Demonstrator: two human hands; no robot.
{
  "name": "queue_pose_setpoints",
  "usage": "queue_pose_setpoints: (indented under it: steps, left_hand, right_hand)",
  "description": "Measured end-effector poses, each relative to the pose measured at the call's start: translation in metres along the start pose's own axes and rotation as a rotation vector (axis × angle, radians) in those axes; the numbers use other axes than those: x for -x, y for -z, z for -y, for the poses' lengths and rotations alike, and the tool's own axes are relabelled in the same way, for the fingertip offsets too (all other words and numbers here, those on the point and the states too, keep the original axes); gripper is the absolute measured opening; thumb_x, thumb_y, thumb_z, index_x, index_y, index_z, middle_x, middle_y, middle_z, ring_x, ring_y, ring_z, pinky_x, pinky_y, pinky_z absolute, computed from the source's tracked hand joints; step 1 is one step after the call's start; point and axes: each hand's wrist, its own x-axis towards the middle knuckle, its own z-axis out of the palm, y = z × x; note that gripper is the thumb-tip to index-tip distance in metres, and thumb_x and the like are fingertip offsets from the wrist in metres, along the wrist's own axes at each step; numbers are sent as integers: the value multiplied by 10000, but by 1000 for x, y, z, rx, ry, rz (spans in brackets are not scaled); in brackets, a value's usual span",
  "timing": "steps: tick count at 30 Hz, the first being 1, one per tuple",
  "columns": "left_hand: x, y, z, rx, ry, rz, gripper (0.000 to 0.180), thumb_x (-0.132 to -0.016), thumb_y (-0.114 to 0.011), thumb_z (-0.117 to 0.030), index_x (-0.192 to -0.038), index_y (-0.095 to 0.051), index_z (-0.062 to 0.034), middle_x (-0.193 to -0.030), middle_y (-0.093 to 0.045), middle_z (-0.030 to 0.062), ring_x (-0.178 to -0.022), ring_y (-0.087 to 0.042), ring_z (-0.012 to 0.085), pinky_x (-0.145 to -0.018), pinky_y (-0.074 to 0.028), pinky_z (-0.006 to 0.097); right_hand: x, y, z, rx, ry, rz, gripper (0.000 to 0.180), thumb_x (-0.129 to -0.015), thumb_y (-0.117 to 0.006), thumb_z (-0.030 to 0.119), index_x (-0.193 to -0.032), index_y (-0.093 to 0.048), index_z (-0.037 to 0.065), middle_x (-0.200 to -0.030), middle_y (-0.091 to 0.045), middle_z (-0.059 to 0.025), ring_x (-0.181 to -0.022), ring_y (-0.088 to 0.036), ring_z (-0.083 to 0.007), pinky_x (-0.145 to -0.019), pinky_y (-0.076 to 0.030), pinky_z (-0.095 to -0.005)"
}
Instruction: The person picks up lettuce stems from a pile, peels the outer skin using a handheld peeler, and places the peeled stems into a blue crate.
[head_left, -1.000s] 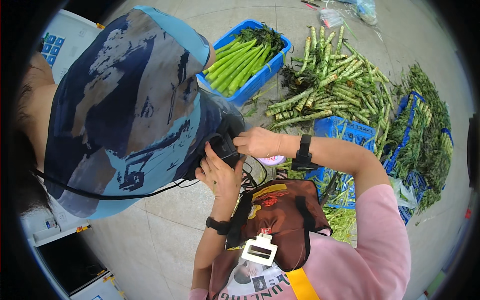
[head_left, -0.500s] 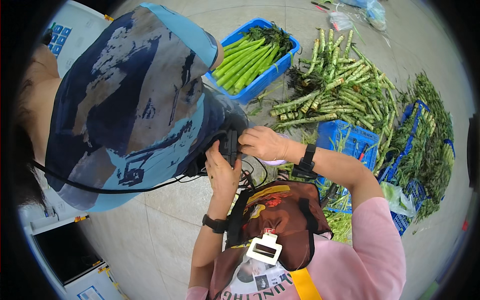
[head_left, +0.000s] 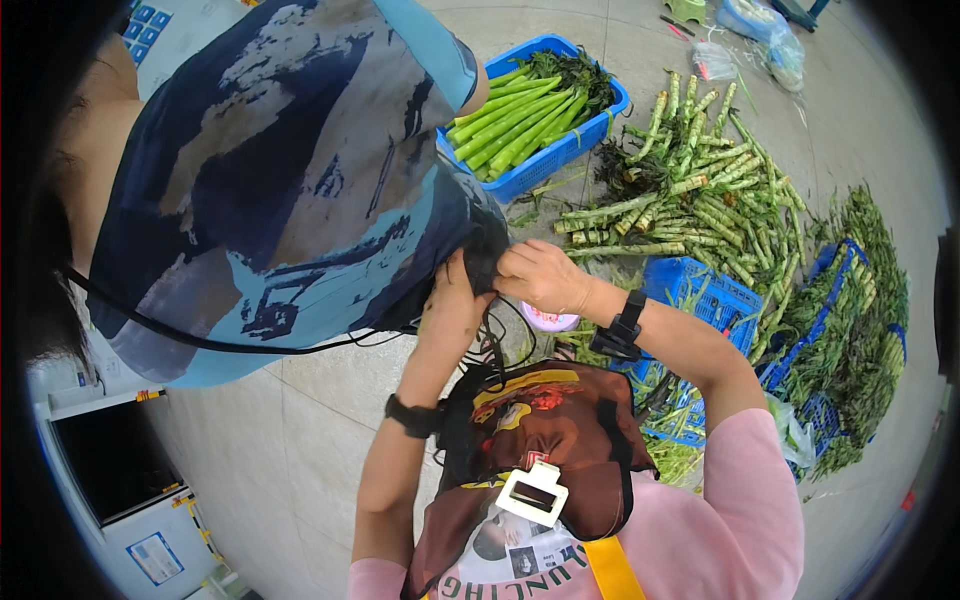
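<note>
Another person in a blue and grey camouflage-patterned top (head_left: 290,190) fills the left side. At that person's waist is a bunch of dark cloth (head_left: 483,262). My right hand (head_left: 545,277) pinches the cloth's right edge with bent fingers. From the left, my left hand (head_left: 452,310) closes round the same cloth, its fingertips partly hidden behind it. A black cable (head_left: 230,348) runs from the person's neck side down toward the waist, and thin black wires (head_left: 490,340) hang below my hands. Whatever lies inside the cloth is hidden.
A blue crate (head_left: 545,180) of peeled green stems stands ahead. A heap of unpeeled stalks (head_left: 700,190) lies right of it. Nearer is another blue crate (head_left: 700,300), with leafy bundles (head_left: 850,320) at far right. A pink tub (head_left: 548,318) sits beyond my right wrist.
The black box-shaped device between my hands has gone from sight; dark cloth shows there now. Both hands have shifted slightly up the picture, and the right one also to the right.
</note>
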Motion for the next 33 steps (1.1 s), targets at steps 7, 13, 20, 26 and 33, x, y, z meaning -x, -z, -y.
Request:
queue_pose_setpoints:
  steps: [7, 13, 20, 26, 33]
  left_hand:
    - [54, 74, 24, 289, -217, 421, 758, -798, -726, -146, -1432, -341, 9, -1402, -443, 231, -1284, -459, 340, -1029, -400, 392]
    - [61, 40, 20, 186, -206, 308, 966, -761, -769, -216, -1503, -177, -37, -1467, -302, 246, -1354, -357, 389, -1083, -350, 404]
    - [38, 31, 11, -74, -172, 218, 1077, -673, -816, -285, -1482, -178, 30, -1464, -274, 247, -1292, -419, 417, -993, -447, 421]
    - [23, -7, 3, -237, -127, 347, 989, -705, -789, -287, -1437, -244, 94, -1539, -179, 270, -1279, -462, 388, -981, -468, 415]
    - [40, -1, 8, 18, -303, 54, 839, -771, -752, -213, -1414, -306, 87, -1500, -275, 274, -1298, -439, 393, -1060, -396, 396]
  right_hand:
    - [-1, -6, -7, 4, 13, 112, 129, -716, -591, 172, -817, -651, 117, -793, -479, -18, -731, -549, -185, -625, -449, -307]
    - [-18, -1, -10, -41, 135, 147, 134, -723, -632, 185, -833, -634, 107, -775, -476, -9, -661, -552, -167, -575, -472, -306]
    - [-38, 12, -8, -39, 169, 94, 107, -734, -655, 191, -788, -626, 103, -755, -466, -6, -659, -548, -166, -563, -469, -302]
    - [-32, 5, -10, 40, 70, 372, 116, -771, -665, 206, -795, -618, 102, -769, -490, -33, -679, -571, -203, -569, -469, -330]
    - [-11, 2, -27, -272, -731, -27, 230, -825, -608, 76, -1054, -619, 99, -991, -597, -107, -878, -609, -342, -704, -499, -424]
